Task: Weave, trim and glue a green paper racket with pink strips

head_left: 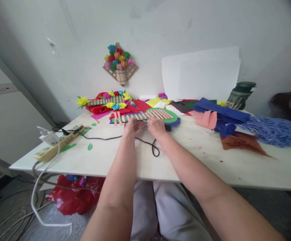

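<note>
A flat green sole-shaped paper piece (174, 115), with pale pink strips woven in a lattice over it, is on the table in front of me. Some strip ends hang over its left tip. My left hand (132, 127) grips its near edge, fingers curled beneath. My right hand (156, 126) is closed just right of it, against the same edge; a thin pale bit shows between the hands, too small to name. Beside my right hand a black ridged object (168, 128) shows partly, and a black cord (156, 152) loops below.
A finished flower-trimmed woven piece (115, 99) lies behind. Coloured crepe paper (208, 105), blue shredded strands (278, 129) and a dark green jar (242, 95) are to the right. A power strip (46, 153) with cables and green paper leaves (89, 146) are left.
</note>
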Motion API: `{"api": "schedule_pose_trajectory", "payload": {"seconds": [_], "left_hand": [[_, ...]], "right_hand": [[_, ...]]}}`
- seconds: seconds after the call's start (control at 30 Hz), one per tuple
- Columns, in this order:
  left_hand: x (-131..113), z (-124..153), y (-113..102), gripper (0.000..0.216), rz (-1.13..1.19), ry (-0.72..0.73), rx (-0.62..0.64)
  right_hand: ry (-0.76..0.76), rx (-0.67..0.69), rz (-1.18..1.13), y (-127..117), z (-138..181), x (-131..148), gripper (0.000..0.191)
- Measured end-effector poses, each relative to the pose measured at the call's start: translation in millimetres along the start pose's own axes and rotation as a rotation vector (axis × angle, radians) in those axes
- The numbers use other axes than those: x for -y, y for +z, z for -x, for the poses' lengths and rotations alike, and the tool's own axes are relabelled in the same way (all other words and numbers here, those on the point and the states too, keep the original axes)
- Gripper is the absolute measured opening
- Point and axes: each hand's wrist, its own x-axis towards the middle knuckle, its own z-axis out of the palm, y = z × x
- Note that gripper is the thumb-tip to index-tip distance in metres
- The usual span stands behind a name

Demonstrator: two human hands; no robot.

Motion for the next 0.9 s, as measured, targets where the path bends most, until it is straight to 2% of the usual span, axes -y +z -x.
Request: {"api": "schedule_pose_trajectory", "payload": {"seconds": [0.23,0.9], "left_hand": [[-0.1,1.6,0.6,0.009,0.017,-0.001,-0.009],[-1.6,3.2,2.6,0.011,0.063,-0.011,-0.037]], "right_hand": [[0.009,0.060,0.034,-0.5,-0.6,3.4,0.030],[-0.001,0.014,0.013,-1.7,-0.1,-1.3,0.027]]}}
